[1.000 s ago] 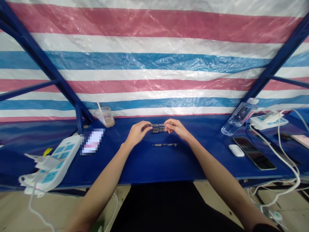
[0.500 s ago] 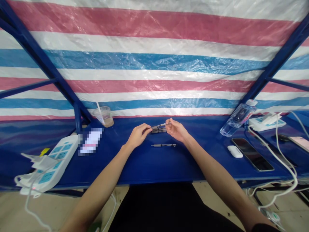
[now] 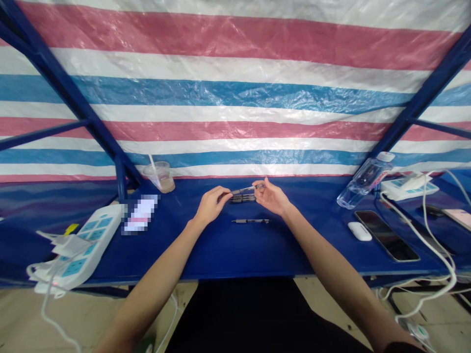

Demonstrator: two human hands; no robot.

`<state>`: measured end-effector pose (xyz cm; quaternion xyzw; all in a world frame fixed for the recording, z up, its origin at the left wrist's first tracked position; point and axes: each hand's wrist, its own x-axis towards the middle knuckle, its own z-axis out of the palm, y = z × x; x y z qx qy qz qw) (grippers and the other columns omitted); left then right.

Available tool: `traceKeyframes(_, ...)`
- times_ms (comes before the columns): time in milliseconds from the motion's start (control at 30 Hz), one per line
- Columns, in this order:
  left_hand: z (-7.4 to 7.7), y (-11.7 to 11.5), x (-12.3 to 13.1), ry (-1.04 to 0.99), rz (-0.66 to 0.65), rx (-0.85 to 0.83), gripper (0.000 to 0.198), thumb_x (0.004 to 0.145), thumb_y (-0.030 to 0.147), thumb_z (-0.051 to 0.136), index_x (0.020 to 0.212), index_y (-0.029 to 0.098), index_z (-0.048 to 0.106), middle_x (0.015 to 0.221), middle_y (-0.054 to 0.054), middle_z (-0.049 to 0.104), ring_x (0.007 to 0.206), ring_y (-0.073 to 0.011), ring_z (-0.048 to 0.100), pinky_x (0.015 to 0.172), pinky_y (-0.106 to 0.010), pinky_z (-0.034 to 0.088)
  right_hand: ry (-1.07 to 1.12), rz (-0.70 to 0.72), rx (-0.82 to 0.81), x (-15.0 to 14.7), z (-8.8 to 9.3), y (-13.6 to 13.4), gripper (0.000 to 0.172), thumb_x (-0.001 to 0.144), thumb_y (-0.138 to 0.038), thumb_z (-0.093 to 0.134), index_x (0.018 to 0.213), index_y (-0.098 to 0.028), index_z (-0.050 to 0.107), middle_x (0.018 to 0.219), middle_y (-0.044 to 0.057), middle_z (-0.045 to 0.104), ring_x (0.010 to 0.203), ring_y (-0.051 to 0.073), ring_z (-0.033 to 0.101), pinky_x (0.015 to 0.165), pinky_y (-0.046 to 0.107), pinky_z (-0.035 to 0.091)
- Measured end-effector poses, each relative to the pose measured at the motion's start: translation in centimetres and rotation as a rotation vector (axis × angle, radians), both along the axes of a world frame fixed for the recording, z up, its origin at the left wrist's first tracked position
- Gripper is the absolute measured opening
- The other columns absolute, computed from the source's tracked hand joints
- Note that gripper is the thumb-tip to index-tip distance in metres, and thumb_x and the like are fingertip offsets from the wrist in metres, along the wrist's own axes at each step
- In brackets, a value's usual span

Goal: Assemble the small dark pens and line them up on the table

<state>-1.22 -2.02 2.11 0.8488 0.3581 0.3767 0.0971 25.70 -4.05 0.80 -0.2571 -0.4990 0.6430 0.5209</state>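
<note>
My left hand (image 3: 210,204) and my right hand (image 3: 271,195) meet over the middle of the blue table (image 3: 235,250). Both pinch the ends of one slim pen (image 3: 243,189), held slightly tilted, its right end higher. Just below it a small bunch of dark pens (image 3: 243,198) lies on the table between my hands. One more pen (image 3: 250,221) lies alone on the table, nearer to me.
A plastic cup with a straw (image 3: 161,176) stands at the back left, a white power strip (image 3: 79,247) at the left edge. On the right lie a water bottle (image 3: 364,179), a phone (image 3: 386,235), a white case (image 3: 359,231), another power strip (image 3: 408,185) and cables.
The pen between my hands has lifted off the bunch and tilted, its right end rising. My hands have hardly shifted otherwise.
</note>
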Motion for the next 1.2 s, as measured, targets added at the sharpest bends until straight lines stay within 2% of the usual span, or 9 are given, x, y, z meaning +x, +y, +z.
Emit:
traceKeyframes(133, -0.3, 0.4, 0.0, -0.063, 0.053, 0.007, 0.025, 0.101, 0.045, 0.064, 0.101, 0.022, 0.073, 0.092, -0.003, 0.071, 0.078, -0.0185, 0.064, 0.075, -0.032, 0.051, -0.148, -0.190, 0.115, 0.3, -0.1, 0.6, 0.046, 0.086, -0.060, 0.075, 0.111, -0.022, 0.073, 0.078, 0.002, 0.066, 0.057, 0.012, 0.049, 0.050, 0.027, 0.032)
traceKeyframes(267, -0.5, 0.8, 0.0, -0.041, 0.053, 0.000, 0.022, 0.100, 0.043, 0.066, 0.101, 0.022, 0.074, 0.094, -0.004, 0.071, 0.082, -0.0191, 0.064, 0.080, -0.034, 0.053, -0.475, -0.315, 0.291, 0.9, -1.0, 1.2, 0.033, 0.084, -0.051, 0.078, 0.098, -0.022, 0.071, 0.074, 0.000, 0.068, 0.060, 0.015, 0.055, 0.058, 0.030, 0.040)
traceKeyframes(367, -0.7, 0.8, 0.0, 0.073, 0.014, -0.031, 0.021, 0.100, 0.042, 0.066, 0.100, 0.023, 0.074, 0.099, -0.005, 0.072, 0.094, -0.0225, 0.064, 0.089, -0.038, 0.053, -0.750, -0.347, 0.472, 1.4, -1.6, 1.3, 0.021, 0.088, -0.042, 0.076, 0.087, -0.024, 0.067, 0.075, 0.000, 0.066, 0.067, 0.017, 0.055, 0.067, 0.032, 0.043)
traceKeyframes(500, -1.0, 0.8, -0.1, 0.197, -0.008, -0.056, 0.017, 0.098, 0.040, 0.069, 0.099, 0.024, 0.075, 0.107, -0.006, 0.072, 0.105, -0.0257, 0.062, 0.097, -0.043, 0.051, -1.083, -0.335, 0.697, 1.8, -1.7, 1.1, 0.018, 0.087, -0.035, 0.080, 0.084, -0.023, 0.067, 0.099, 0.005, 0.067, 0.096, 0.024, 0.056, 0.088, 0.039, 0.043)
traceKeyframes(633, -1.3, 1.0, -0.2, 0.243, 0.044, -0.048, 0.014, 0.093, 0.037, 0.076, 0.099, 0.024, 0.076, 0.109, -0.006, 0.071, 0.103, -0.0260, 0.060, 0.096, -0.045, 0.051, -1.279, -0.376, 0.712, 2.0, -1.6, 0.9, 0.017, 0.083, -0.031, 0.085, 0.095, -0.025, 0.074, 0.125, 0.009, 0.061, 0.117, 0.031, 0.050, 0.097, 0.047, 0.039)
traceKeyframes(833, -0.7, 0.7, -0.1, 0.205, 0.014, -0.033, 0.019, 0.097, 0.042, 0.071, 0.097, 0.024, 0.078, 0.109, -0.007, 0.071, 0.105, -0.0258, 0.061, 0.098, -0.045, 0.050, -1.294, -0.389, 0.745, 1.8, -2.0, 0.9, 0.016, 0.088, -0.032, 0.081, 0.102, -0.026, 0.075, 0.125, 0.010, 0.061, 0.116, 0.031, 0.050, 0.096, 0.046, 0.040)
traceKeyframes(933, 0.0, -0.3, 0.4, 0.202, -0.105, -0.068, 0.024, 0.096, 0.048, 0.071, 0.095, 0.026, 0.080, 0.105, -0.006, 0.073, 0.103, -0.0249, 0.064, 0.096, -0.043, 0.051, -1.252, -0.450, 0.753, 1.6, -2.2, 1.1, 0.009, 0.095, -0.032, 0.072, 0.098, -0.024, 0.075, 0.119, 0.010, 0.064, 0.112, 0.029, 0.052, 0.093, 0.044, 0.040)
traceKeyframes(1033, 0.3, -1.6, 1.6, 0.288, -0.284, -0.167, 0.028, 0.088, 0.054, 0.079, 0.099, 0.028, 0.080, 0.096, -0.004, 0.074, 0.093, -0.0235, 0.067, 0.086, -0.038, 0.052, -1.153, -0.512, 0.767, 1.2, -2.2, 1.3, 0.013, 0.100, -0.030, 0.064, 0.095, -0.023, 0.074, 0.112, 0.010, 0.067, 0.107, 0.028, 0.054, 0.092, 0.043, 0.041)
traceKeyframes(1200, -0.1, -2.5, 2.8, 0.390, -0.380, -0.142, 0.017, 0.094, 0.043, 0.075, 0.089, 0.027, 0.077, 0.097, -0.003, 0.076, 0.099, -0.0249, 0.070, 0.093, -0.039, 0.049, -1.056, -0.490, 0.759, -0.1, -1.9, 0.9, 0.027, 0.105, -0.035, 0.058, 0.085, -0.023, 0.071, 0.092, 0.008, 0.071, 0.092, 0.025, 0.059, 0.087, 0.040, 0.037)
